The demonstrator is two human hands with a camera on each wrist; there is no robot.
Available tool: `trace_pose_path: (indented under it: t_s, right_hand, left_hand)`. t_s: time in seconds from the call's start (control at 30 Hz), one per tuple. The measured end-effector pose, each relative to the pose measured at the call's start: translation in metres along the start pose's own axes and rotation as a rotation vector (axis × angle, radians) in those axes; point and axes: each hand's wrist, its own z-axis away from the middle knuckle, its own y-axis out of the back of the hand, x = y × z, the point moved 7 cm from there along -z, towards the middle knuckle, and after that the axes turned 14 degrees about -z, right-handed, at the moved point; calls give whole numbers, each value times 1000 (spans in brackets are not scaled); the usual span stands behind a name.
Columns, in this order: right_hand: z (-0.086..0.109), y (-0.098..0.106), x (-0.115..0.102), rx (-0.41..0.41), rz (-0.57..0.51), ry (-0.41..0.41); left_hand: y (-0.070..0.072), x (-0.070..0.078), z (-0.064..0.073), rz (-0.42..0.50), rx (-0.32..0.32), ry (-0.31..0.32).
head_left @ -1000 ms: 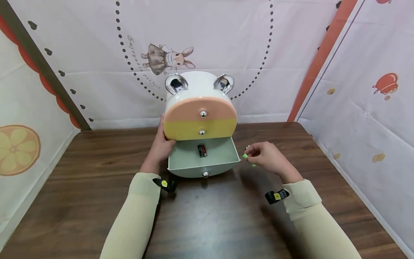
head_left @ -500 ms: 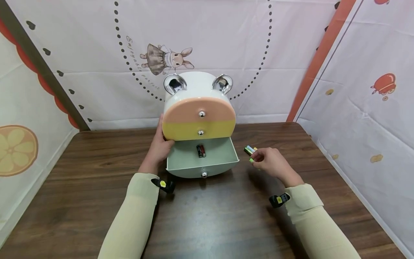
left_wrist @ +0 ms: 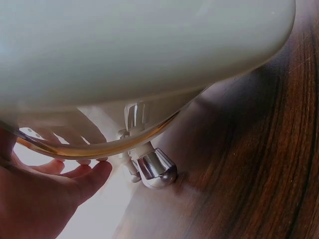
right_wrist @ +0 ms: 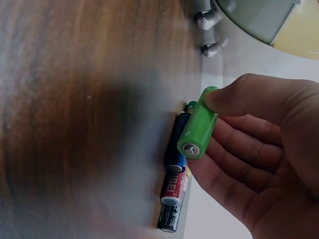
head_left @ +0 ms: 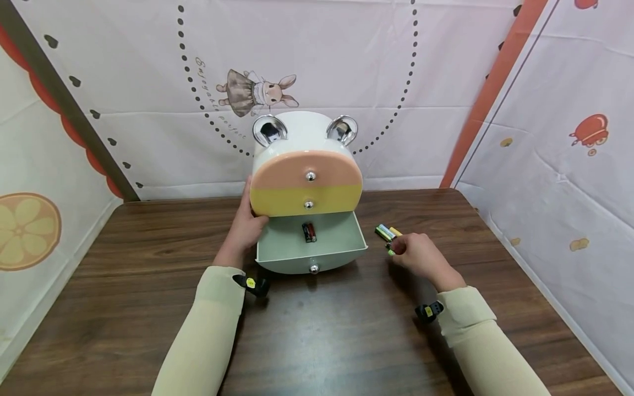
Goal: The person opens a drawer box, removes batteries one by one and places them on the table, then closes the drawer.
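Note:
A frog-like drawer cabinet [head_left: 306, 181] with silver eyes stands on the table, its pale green bottom drawer [head_left: 277, 250] pulled out. Inside lie a black battery [head_left: 305, 233] and a dark red battery [head_left: 312, 232], side by side. My left hand [head_left: 244, 228] holds the cabinet's left side, thumb at the front edge, fingers along the wall. To the right of the drawer, my right hand [head_left: 421, 254] pinches a green battery [right_wrist: 201, 124] by its thumb and fingers. Just beyond it, several batteries [head_left: 384, 231] lie together; the right wrist view shows a red-and-black battery [right_wrist: 173, 186] among them.
The dark wooden table [head_left: 317, 341] runs back to a printed cloth [head_left: 307, 55] behind the cabinet. More cloth hangs along the left and right sides. Silver knobs [head_left: 314, 269] stick out from the drawer fronts.
My right hand, with the green battery, has moved a little right and toward me, uncovering the batteries on the table. The left hand and cabinet stay in place.

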Motion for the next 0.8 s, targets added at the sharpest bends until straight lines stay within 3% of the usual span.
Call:
trace_pose_path:
  t_s: [0.3, 0.6, 0.8]
  right_hand:
    - [2, -5, 8, -46, 66, -45]
    - [2, -9, 13, -78, 81, -59]
    - [2, -9, 13, -74, 80, -51]
  left_hand:
    - [0, 11, 2, 46, -27, 18]
    - [-1, 1, -1, 12, 2, -1]
    - [2, 24, 11, 28, -20, 25]
